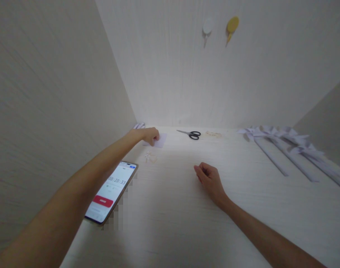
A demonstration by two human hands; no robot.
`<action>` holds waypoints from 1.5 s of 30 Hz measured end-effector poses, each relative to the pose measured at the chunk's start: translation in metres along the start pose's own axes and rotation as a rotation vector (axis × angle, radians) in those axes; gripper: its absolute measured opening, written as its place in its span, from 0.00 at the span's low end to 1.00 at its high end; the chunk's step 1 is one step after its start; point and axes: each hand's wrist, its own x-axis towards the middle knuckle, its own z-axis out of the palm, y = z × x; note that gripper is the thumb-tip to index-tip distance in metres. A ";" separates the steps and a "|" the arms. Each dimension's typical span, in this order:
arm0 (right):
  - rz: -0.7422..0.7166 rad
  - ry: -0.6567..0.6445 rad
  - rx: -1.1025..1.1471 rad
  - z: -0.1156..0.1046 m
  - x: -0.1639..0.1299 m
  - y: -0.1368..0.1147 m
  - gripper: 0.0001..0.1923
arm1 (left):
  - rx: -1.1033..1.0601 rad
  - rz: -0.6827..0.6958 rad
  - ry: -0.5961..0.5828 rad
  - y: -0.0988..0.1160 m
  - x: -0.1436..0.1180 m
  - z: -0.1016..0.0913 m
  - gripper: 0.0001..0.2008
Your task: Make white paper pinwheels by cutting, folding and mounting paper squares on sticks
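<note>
My left hand (150, 135) is stretched to the far left corner of the pale desk (186, 216), fingers pinched on a small light purple paper square (161, 140) that lies flat there. My right hand (208, 178) rests on the middle of the desk, fingers loosely curled, holding nothing. Black-handled scissors (190, 134) lie at the back, to the right of the paper.
A phone (112, 191) showing a running timer lies under my left forearm. Several folded paper pinwheels on long paper sticks (287, 149) lie at the back right. Small pale bits (151, 158) sit near the phone. Two hooks (220, 28) hang on the back wall.
</note>
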 end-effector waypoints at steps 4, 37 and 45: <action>-0.007 -0.003 0.002 0.000 0.000 0.000 0.17 | 0.047 -0.002 -0.069 0.000 -0.002 -0.004 0.12; 0.004 -0.026 -0.013 -0.001 0.000 -0.001 0.17 | 0.136 0.040 -0.074 -0.039 -0.028 0.008 0.08; 0.001 -0.028 -0.021 0.000 0.000 0.000 0.17 | 0.188 0.039 -0.064 -0.033 -0.029 0.005 0.08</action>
